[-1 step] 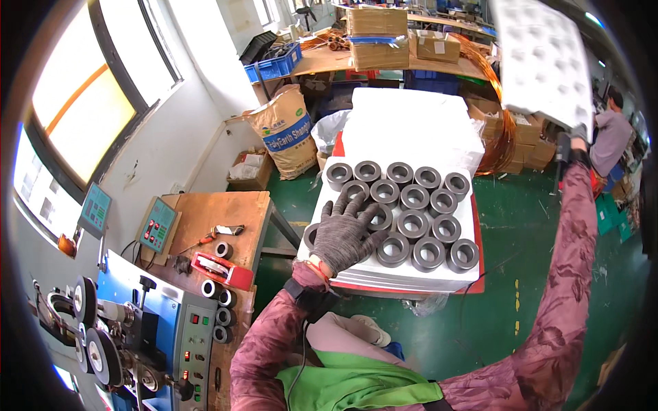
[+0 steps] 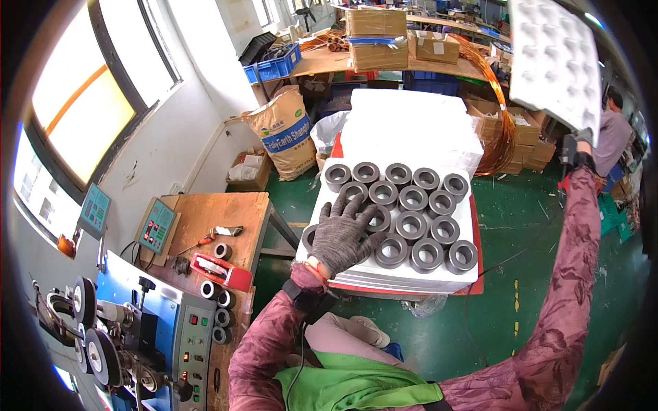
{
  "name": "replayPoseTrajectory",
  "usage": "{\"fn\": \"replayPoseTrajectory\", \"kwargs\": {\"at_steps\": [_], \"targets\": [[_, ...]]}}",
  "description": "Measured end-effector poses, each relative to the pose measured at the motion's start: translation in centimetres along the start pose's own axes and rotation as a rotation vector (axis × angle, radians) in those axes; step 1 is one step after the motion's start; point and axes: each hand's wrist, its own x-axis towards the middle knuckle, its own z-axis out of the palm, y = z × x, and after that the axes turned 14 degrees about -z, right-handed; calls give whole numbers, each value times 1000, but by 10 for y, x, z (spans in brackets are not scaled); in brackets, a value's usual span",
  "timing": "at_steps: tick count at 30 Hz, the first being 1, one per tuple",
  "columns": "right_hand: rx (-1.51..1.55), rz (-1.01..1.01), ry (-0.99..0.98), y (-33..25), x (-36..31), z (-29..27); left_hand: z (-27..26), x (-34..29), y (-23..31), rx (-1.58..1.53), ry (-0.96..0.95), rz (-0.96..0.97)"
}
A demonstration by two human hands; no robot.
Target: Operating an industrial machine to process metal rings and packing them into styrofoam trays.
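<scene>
My left hand [image 2: 340, 234], in a grey knit glove, lies palm down with fingers spread over the near left of several dark grey metal rings [image 2: 444, 242]. The rings stand in rows on a stack of white foam sheets [image 2: 367, 275]. My right arm is stretched far out to the right. Its gloved right hand [image 2: 583, 138] grips the lower corner of a white foam tray [image 2: 554, 58] with rows of round dimples, held up in the air. Part of that hand's fingers is hidden by the tray.
Behind the rings rises a white foam block [image 2: 411, 123]. On the left, a wooden bench [image 2: 233, 205] carries a red tape dispenser [image 2: 219, 270], a few rings and a blue machine [image 2: 164, 308] with wheels. A printed sack [image 2: 279, 130] and copper wire [image 2: 506, 133] lie beyond. Another person [image 2: 610, 137] is at far right.
The foam tray and my right hand have shifted slightly to the right. My left hand stays spread over the rings.
</scene>
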Motion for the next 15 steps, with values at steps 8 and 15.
{"fn": "replayPoseTrajectory", "kwargs": {"at_steps": [8,15], "targets": [[-181,-675,175,-3,11,0,3,1,-1,27,-8,-11],[-68,-675,-6,-69,-105,87,1,-1,-4,28,20,-31]]}}
